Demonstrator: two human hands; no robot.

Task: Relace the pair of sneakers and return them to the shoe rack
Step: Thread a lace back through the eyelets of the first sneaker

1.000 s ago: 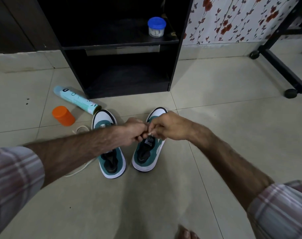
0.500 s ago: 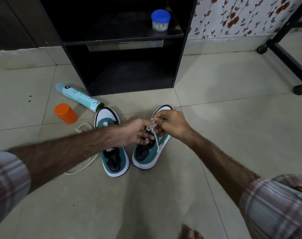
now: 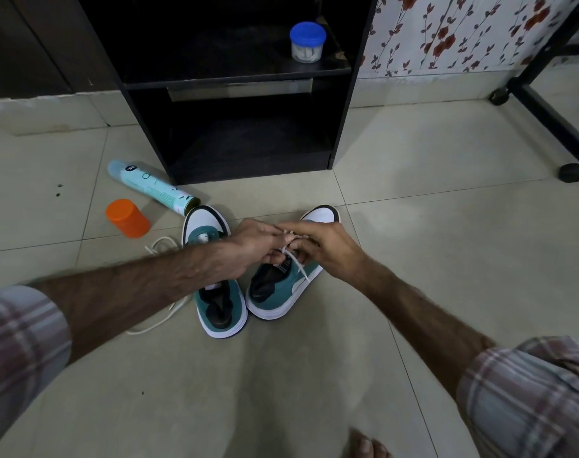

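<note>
Both hands meet over the right sneaker [image 3: 283, 285], which sits on the tile floor [image 3: 413, 259] beside the left sneaker [image 3: 215, 292], toes toward the black shoe rack [image 3: 235, 94]. Neither shoe is on the rack. The left hand [image 3: 248, 249] has its fingers curled, pinching the white lace [image 3: 296, 264] above the tongue. The right hand [image 3: 324, 249] also pinches the lace with curled fingers, fingertips touching the left hand's. One lace end trails down across the teal side of the right sneaker.

Versus half a second ago: hands are in much the same spot over the same shoe, both still gripping the lace, and the free strand still hangs down the shoe's side. A second ago the fists were clenched knuckle to knuckle, hiding the lace; now the fingers are a bit more spread and the lace shows. The sneakers have not shifted.

A second loose lace [image 3: 156, 312] lies on the floor left of the left sneaker, partly under the left forearm. A spray can [image 3: 152, 188] lies on its side near the rack's corner, its end just beside the left sneaker's toe. An orange cap [image 3: 127, 218] stands near it. A blue-lidded jar [image 3: 307, 43] sits on the rack's upper shelf. A bare toe [image 3: 367, 446] shows at the bottom edge.
</note>
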